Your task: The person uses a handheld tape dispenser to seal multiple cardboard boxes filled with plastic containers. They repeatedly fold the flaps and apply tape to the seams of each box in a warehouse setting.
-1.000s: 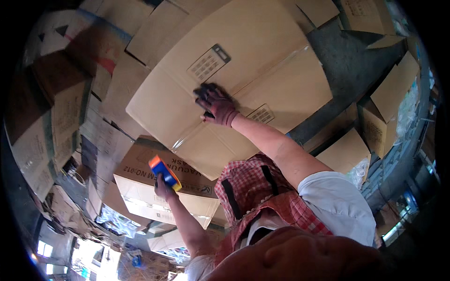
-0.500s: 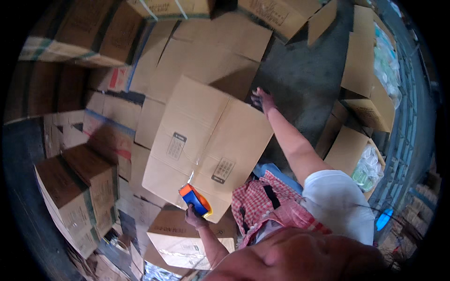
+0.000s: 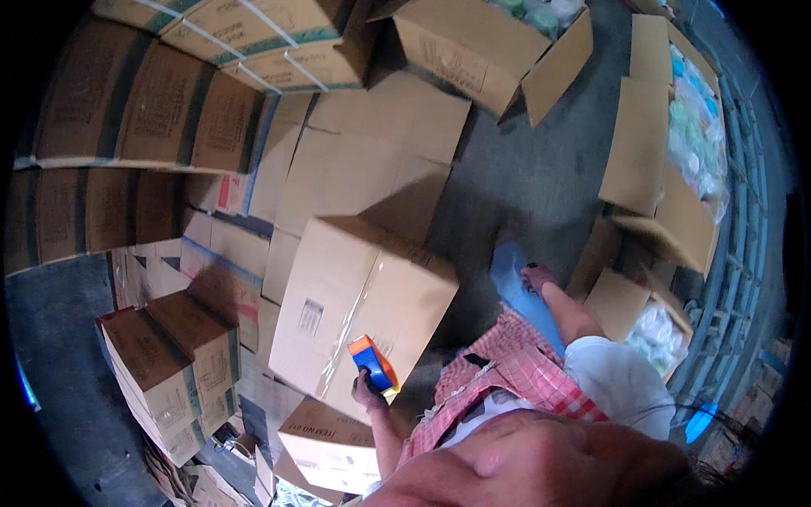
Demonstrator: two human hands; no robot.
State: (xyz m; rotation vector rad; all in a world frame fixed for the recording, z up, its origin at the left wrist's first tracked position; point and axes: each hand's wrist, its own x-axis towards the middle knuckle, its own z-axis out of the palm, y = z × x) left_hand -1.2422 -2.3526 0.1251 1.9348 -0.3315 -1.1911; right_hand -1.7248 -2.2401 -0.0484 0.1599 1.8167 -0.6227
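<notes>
My left hand [image 3: 368, 392], in a dark glove, grips an orange and blue tape dispenser [image 3: 372, 362] over the near edge of a large brown carton [image 3: 338, 291]. Shiny clear tape [image 3: 353, 319] runs along the seam between the carton's closed top flaps. Off the carton's right side, my right hand [image 3: 537, 275] is beside my blue trouser leg. Its fingers look loosely parted, with nothing visible in them.
Strapped cartons [image 3: 152, 101] are stacked at the far left, with another stack [image 3: 173, 372] nearer. Flat cardboard [image 3: 363, 152] covers floor beyond the carton. Open boxes [image 3: 629, 160] of bagged items line the right, beside a blue metal rack [image 3: 748, 203]. Another carton [image 3: 329, 439] stands close by my left forearm.
My right hand has come off the carton's far right edge and moved back beside my leg. My left hand still holds the tape dispenser. The view has shifted, showing more of the far boxes.
</notes>
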